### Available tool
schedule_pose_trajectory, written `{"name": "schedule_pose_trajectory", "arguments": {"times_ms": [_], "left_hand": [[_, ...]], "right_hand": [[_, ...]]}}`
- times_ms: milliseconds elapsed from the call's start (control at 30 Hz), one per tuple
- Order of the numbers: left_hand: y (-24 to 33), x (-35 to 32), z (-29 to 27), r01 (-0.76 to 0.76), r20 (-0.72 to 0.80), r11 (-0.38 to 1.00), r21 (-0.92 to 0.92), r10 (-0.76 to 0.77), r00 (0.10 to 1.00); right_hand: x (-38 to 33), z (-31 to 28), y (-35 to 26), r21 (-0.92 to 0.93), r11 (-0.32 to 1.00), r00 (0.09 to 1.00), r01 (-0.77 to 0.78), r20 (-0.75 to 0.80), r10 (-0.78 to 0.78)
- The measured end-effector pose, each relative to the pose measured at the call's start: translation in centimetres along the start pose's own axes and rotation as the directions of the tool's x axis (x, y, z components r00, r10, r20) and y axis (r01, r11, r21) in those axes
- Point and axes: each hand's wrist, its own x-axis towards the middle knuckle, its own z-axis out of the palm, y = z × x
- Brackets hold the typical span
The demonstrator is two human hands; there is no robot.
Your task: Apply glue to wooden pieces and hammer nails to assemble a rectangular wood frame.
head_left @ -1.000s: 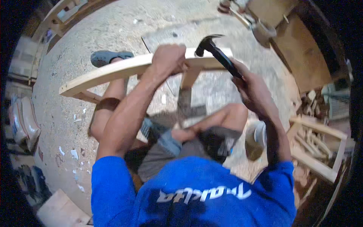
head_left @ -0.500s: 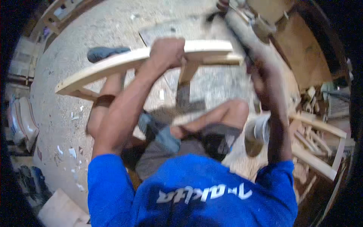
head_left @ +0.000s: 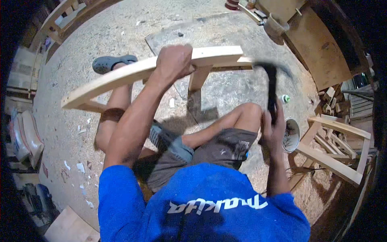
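A curved wooden frame (head_left: 117, 76) of pale timber stretches across the space above my crossed legs. My left hand (head_left: 174, 60) is closed over its upper rail, a little right of the middle. Below that rail a short wooden crosspiece (head_left: 199, 78) hangs down. In my right hand (head_left: 274, 127) is a hammer (head_left: 271, 90) with a dark handle, the fingers wrapped round its lower part. The hammer's head is blurred by motion and lies close to the frame's right end; whether it touches the wood I cannot tell.
A small bucket (head_left: 291, 135), seemingly with nails in it, stands right of my right hand. Beyond it lies a rectangular wooden frame (head_left: 334, 163) among offcuts. A green-capped bottle (head_left: 285, 98) and a pale tub (head_left: 276, 27) stand farther off. Sacks (head_left: 26, 131) lie at the left.
The hammer has come down from its raised position toward the frame's right end, and my right forearm has lowered with it. My left hand and the curved frame have shifted slightly left.
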Motion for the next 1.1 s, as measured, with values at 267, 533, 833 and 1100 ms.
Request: {"name": "schedule_pose_trajectory", "arguments": {"times_ms": [267, 533, 833, 1100], "left_hand": [[-1.1, -9.4, -3.6, 0.041, 0.372, 0.958, -0.282, 0.07, 0.926], [4.4, -18.7, -0.5, 0.101, 0.63, 0.915, -0.391, 0.186, 0.754], [-13.9, -30.9, -2.5, 0.75, -0.101, 0.592, -0.297, -0.8, 0.591], [-20.7, -38.4, -4.0, 0.97, 0.586, 0.221, -0.099, -0.775, 0.236]], "right_hand": [[-28.9, -2.8, 12.3, -0.35, 0.818, 0.886, -0.455, -0.267, 0.379], [-32.7, -2.8, 14.0, -0.459, 0.799, 0.914, -0.388, -0.076, 0.4], [3.1, 9.4, 3.8, -0.245, 0.964, 0.962, -0.098, 0.226, 0.155], [2.6, 22.5, 2.4, -0.406, 0.913, 0.708, -0.028, 0.637, 0.305]]}}
